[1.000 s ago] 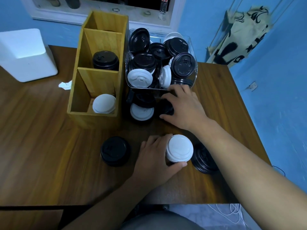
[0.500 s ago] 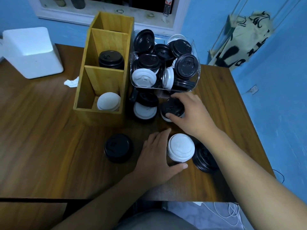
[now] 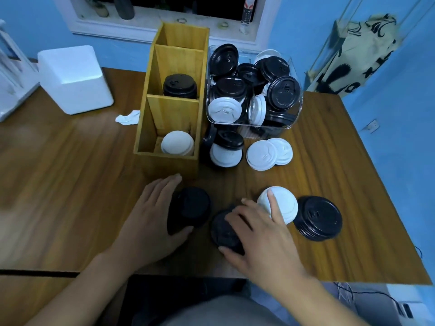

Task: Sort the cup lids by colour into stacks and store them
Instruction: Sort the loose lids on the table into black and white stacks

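1. While the left hand (image 3: 150, 217) curls round the near black stack (image 3: 191, 204), thumb on its near side and fingers along its far side, that stack stands on the table (image 3: 70, 184) just in front of the wooden organiser (image 3: 169, 165).
2. Right hand (image 3: 256, 234): thumb and bent fingers pinch the loose black lid (image 3: 222, 234), which lies flat on the table just right of the near black stack. Whether it is one lid or a few cannot be told. One finger is stretched out, its tip resting on the white stack (image 3: 286, 203).
3. White stack: upright on the table, between the loose black lid and the right-side black stack (image 3: 317, 217).
4. Right-side black stack: low, on the table, nearest the right edge.
5. Wooden organiser: three compartments in a row running away from the person. The middle one holds the stored black stack (image 3: 180, 85); the nearest holds the stored white stack (image 3: 177, 143).
6. Clear bin (image 3: 254, 130): just right of the organiser, heaped with black and white lids mixed, several on edge.
7. Black-on-white pile (image 3: 226, 147): a black lid over white ones, in front of the bin, beside the organiser.
8. Two white lids (image 3: 268, 151): flat, overlapping, right of that pile.
9. Foam box (image 3: 73, 78): white, far left of the table.
10. Crumpled tissue (image 3: 128, 117): between the foam box and the organiser.
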Available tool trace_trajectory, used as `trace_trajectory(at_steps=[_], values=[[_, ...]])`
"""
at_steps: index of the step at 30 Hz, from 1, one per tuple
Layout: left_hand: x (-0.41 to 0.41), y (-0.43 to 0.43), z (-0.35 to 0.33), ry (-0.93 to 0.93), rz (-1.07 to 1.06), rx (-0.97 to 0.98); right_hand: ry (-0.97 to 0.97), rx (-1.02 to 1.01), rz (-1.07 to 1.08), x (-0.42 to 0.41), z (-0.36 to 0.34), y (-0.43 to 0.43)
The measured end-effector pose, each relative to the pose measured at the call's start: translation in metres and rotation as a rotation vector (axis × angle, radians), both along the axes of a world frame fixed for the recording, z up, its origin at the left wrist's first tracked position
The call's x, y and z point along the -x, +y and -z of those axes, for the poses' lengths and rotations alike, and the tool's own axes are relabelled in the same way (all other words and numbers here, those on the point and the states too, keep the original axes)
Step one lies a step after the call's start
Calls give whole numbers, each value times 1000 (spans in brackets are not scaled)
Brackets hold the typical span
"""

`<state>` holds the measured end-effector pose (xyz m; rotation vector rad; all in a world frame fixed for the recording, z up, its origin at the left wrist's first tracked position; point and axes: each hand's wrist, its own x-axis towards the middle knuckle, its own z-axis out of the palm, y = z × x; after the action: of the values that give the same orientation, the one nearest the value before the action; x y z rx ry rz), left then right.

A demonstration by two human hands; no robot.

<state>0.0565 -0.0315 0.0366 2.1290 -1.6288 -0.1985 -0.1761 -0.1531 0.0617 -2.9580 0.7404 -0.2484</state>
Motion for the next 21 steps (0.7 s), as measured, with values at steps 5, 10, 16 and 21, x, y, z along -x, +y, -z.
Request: trace_trajectory(at_steps=[5,10,16,21], values=[[-8,-6,17,124,60,-38,154,73,113,-4,-2,3],[-8,-16,23,99,54,-41,149,-48,-145,0,-15,-13],[-6,-17,25,106,29,-23,360,31,-178,-1,-12,-18],[9,-27,21,113,28,-19,121,-18,-66,11,-29,-18]])
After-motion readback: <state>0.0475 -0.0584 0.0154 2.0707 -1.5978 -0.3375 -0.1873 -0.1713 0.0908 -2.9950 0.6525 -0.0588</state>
